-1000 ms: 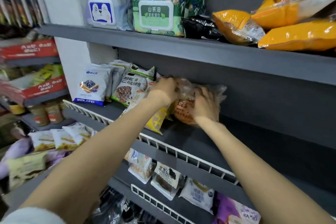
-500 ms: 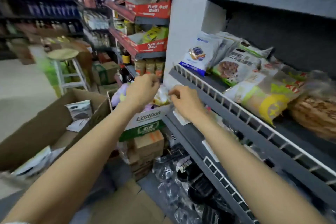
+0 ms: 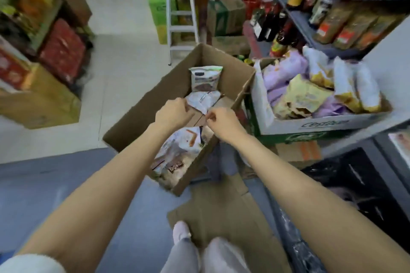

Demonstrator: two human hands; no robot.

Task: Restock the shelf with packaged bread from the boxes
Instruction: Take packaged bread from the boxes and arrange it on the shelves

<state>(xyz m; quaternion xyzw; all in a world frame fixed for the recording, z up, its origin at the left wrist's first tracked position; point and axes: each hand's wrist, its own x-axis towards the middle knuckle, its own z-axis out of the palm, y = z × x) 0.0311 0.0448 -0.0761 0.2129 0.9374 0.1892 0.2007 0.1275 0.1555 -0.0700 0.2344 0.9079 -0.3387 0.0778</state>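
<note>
Both hands hover, fingers loosely curled and holding nothing, over the open cardboard box (image 3: 142, 122), where a white bread packet (image 3: 203, 101) lies just beyond the left hand (image 3: 173, 114), nearer it than the right hand (image 3: 221, 121).

Matt brown cardboard box (image 3: 142, 115) holds glossy plastic bread packets (image 3: 205, 77) (crinkled film); floor tiles (image 3: 115, 35) smooth, pale.

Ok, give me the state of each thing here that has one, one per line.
Brown cardboard box: open, few bread packs left inside.
White Cestbon box: open, heaped with packs.
Green-topped bread pack: upright against the box's far wall.
Left hand: fingers curled, grasp unclear.
Right hand: fingers curled, grasp unclear.
</note>
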